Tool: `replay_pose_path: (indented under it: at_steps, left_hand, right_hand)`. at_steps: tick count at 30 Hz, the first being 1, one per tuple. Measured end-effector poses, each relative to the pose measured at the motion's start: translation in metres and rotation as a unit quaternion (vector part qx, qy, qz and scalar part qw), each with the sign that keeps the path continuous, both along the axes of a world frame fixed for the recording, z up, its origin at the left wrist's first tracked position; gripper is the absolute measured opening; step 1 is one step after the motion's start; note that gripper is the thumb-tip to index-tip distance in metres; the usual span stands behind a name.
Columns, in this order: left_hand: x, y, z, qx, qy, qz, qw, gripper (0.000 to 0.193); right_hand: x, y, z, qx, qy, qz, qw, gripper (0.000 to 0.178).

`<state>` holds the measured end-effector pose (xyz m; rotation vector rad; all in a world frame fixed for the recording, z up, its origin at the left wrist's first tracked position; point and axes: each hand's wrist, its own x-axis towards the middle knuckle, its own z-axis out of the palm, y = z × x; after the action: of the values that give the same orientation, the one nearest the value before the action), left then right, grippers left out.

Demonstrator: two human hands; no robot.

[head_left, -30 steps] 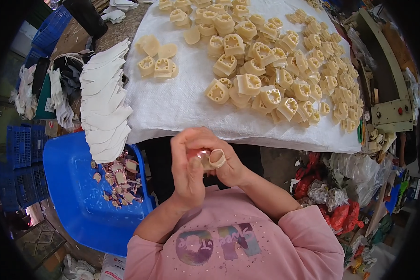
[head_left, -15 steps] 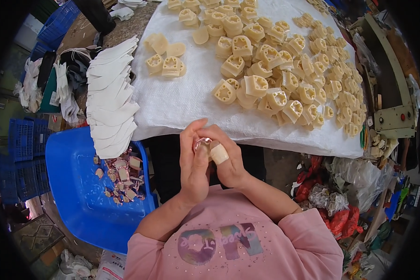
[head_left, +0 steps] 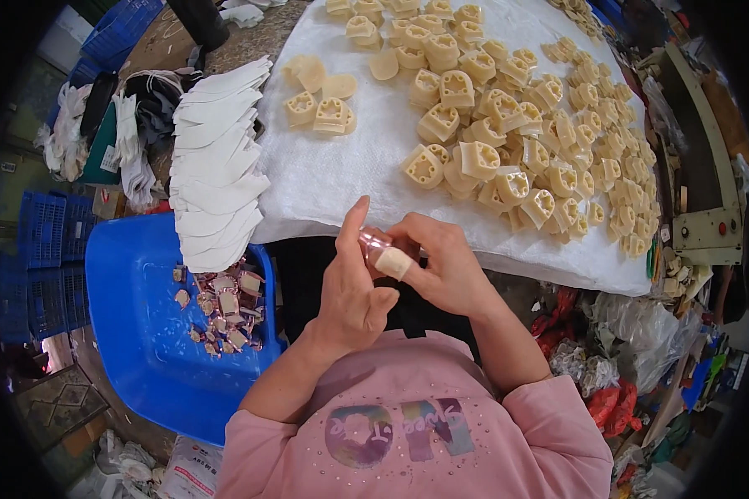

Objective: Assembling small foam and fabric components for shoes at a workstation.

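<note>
Both hands meet in front of my chest, just below the near edge of the white cloth [head_left: 333,175]. My left hand [head_left: 349,287] and my right hand [head_left: 441,262] pinch one small piece in shiny pinkish wrapping [head_left: 373,243] between their fingertips. A pale bandage wraps one right-hand finger [head_left: 394,263]. Many cream moulded pieces [head_left: 508,125] lie spread over the cloth beyond my hands.
A blue tub [head_left: 141,324] at my left holds several small wrapped pieces [head_left: 225,303]. A fanned stack of white sheets [head_left: 212,166] lies on the cloth's left edge. Blue crates [head_left: 42,258] stand far left; a machine [head_left: 703,200] and bags [head_left: 616,358] crowd the right.
My hands stay together on the small piece; the fingers have shifted around it, and my left index finger now points up. The view has tilted slightly toward the table.
</note>
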<state>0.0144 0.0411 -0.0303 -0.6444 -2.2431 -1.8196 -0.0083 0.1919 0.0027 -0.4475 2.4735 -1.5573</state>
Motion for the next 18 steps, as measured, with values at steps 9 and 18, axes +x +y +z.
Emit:
replay_pose_path:
  at_steps: [9,18]
  left_hand:
    - [0.001,-0.015,0.006,0.101,-0.177,0.015,0.979,0.044]
    - [0.001,-0.016,0.030,-0.131,-0.048,0.011,0.990,0.038]
  right_hand:
    - [-0.004,0.001,-0.019,-0.289,-0.066,-0.015,0.955,0.025]
    - [-0.013,0.016,-0.018,-0.069,0.059,0.084,0.992,0.019]
